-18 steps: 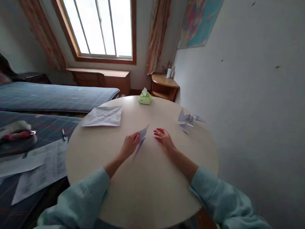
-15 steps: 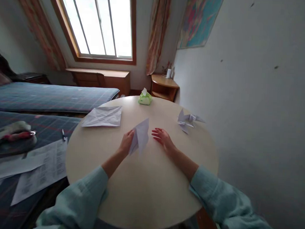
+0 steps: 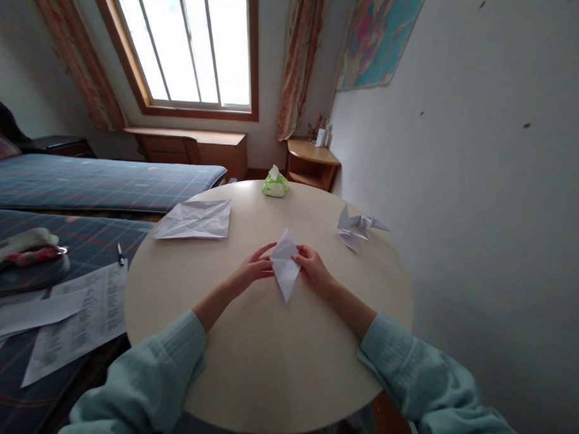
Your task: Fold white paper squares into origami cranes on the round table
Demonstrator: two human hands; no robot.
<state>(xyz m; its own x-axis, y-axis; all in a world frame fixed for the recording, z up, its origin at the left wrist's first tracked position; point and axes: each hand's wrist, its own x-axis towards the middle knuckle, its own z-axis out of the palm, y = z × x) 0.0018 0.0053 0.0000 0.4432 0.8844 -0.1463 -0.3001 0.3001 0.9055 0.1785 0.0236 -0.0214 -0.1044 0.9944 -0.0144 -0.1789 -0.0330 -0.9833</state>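
Right hand point(image 3: 315, 268) pinches the paper point(image 3: 285, 266), left hand point(image 3: 250, 272) spread at its edge

From where I stand, the right hand has the firmer hold: its thumb lies over the paper's right side with the fingers going behind, so the paper is nipped between them. The left hand is looser, its fingers fanned apart with their tips at the left edge; whether any of them slip behind and bear weight, I can't tell. I'd guess one side grips and the other steadies, which leaves the face uncovered and easy to see.

The paper is folded into a narrow diamond, one point away from the person and one toward them. It sits between the two hands, above the middle of the bench point(image 3: 265, 362); whether its near tip touches down is hard to say. Held centrally like that, both arms probably reach it evenly.

Around it, everything else lies well apart. A creased sheet point(image 3: 194, 220) rests flat at the far left, and a spiky folded figure point(image 3: 359, 227) stands at the far right, perhaps several pieces overlapping. Tissues point(image 3: 275, 185) sit at the far rim, close to the middle. That spread seems to serve the work, giving the hands room. Printed pages point(image 3: 89, 308) and a pen point(image 3: 120, 255) lie on the near bed point(image 3: 106, 233), off the bench altogether, likely because they have no part in the folding.
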